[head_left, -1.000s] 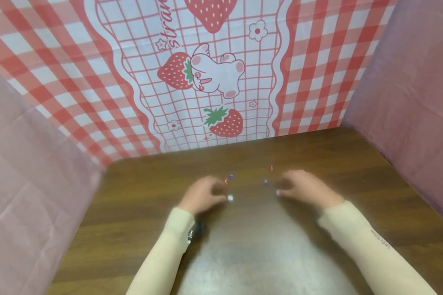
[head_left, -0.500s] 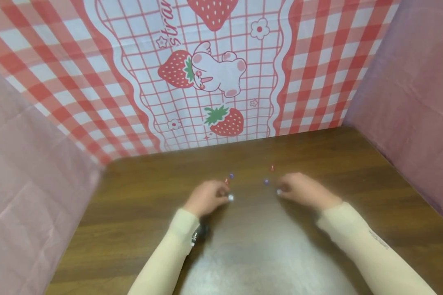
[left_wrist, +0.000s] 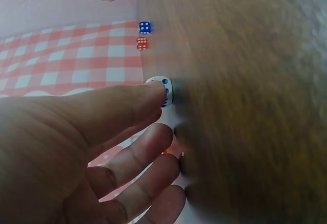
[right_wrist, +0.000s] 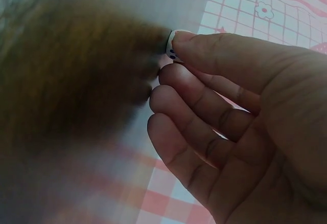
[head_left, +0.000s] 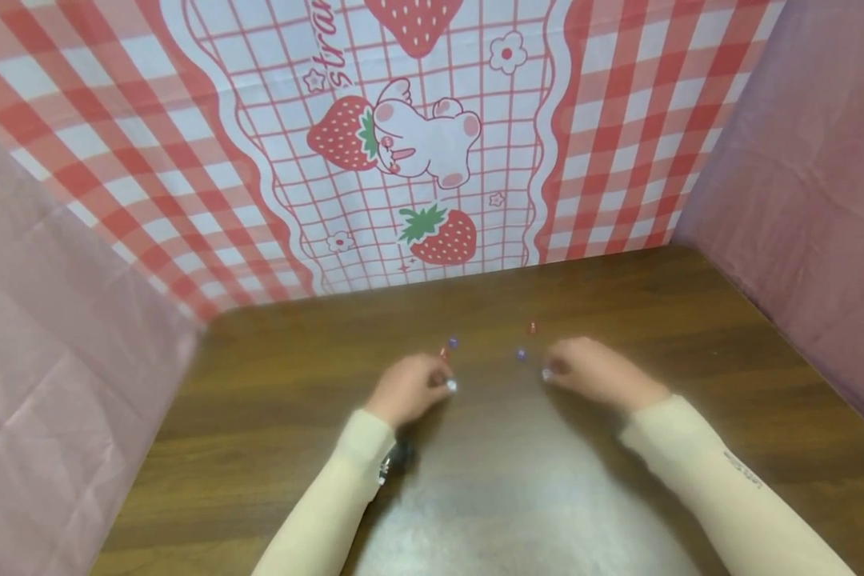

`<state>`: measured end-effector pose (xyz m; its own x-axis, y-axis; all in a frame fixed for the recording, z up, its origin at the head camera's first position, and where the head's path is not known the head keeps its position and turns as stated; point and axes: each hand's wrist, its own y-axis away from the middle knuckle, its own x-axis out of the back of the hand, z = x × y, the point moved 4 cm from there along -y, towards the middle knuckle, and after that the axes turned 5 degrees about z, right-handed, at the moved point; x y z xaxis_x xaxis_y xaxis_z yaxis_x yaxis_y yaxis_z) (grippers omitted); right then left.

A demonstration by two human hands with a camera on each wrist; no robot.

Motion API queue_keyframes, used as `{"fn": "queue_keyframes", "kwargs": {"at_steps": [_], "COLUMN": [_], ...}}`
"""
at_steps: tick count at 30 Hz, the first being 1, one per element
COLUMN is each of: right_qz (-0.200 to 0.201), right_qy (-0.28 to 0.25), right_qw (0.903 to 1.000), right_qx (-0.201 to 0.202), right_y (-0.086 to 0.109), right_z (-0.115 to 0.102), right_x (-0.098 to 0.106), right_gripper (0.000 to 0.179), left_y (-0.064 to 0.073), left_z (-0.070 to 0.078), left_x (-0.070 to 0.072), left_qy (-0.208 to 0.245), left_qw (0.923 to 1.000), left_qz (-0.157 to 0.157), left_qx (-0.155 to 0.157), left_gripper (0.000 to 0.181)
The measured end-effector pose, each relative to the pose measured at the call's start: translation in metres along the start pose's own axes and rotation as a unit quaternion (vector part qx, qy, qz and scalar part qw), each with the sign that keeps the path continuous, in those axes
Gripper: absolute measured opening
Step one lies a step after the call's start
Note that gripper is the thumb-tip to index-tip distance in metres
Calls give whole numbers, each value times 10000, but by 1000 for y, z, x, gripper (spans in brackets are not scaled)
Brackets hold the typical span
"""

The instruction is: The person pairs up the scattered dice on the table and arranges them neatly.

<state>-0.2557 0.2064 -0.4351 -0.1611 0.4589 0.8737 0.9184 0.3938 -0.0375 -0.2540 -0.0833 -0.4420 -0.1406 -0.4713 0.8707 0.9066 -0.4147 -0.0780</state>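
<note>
Thumb and index finger of my left hand [head_left: 409, 390] pinch a white die [left_wrist: 169, 92] with blue pips, low at the tabletop. Across from it my right hand [head_left: 596, 373] pinches a second white die [right_wrist: 171, 53] between thumb and fingertip, its other fingers bent near the wood. Just beyond the left fingers are a red die [head_left: 443, 353] and a blue die [head_left: 454, 343]. Beside the right hand, another blue die [head_left: 522, 354] lies toward the middle, and another red die [head_left: 533, 327] sits farther back.
The brown wooden table [head_left: 274, 448] ends at a strawberry-print checked cloth [head_left: 432, 144] behind. Pink cloth walls [head_left: 799, 192] stand at both sides. A dark device [head_left: 396, 462] is strapped at the left wrist.
My left hand has shifted slightly right and nearer, its fingers closing onto the white die. The right hand stays almost in place at its own white die.
</note>
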Motion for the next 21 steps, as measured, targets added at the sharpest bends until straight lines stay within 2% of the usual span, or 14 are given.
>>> {"fn": "queue_keyframes", "kwargs": {"at_steps": [8, 18, 21], "right_qz": [-122, -364, -418], "right_qy": [49, -19, -16], "right_qw": [9999, 9993, 9991], "right_qx": [44, 58, 113], "right_y": [0, -1, 0], "right_z": [-3, -2, -2], "right_x": [0, -1, -2], "right_gripper": [17, 11, 10], "left_y": [2, 5, 6], "left_z": [2, 1, 0], "left_x": [1, 4, 2], "left_qy": [71, 202, 312], "left_qw": [9999, 9992, 9980], "left_qz": [-80, -358, -550], "left_qx": [-46, 27, 46], "left_gripper": [11, 9, 8]}}
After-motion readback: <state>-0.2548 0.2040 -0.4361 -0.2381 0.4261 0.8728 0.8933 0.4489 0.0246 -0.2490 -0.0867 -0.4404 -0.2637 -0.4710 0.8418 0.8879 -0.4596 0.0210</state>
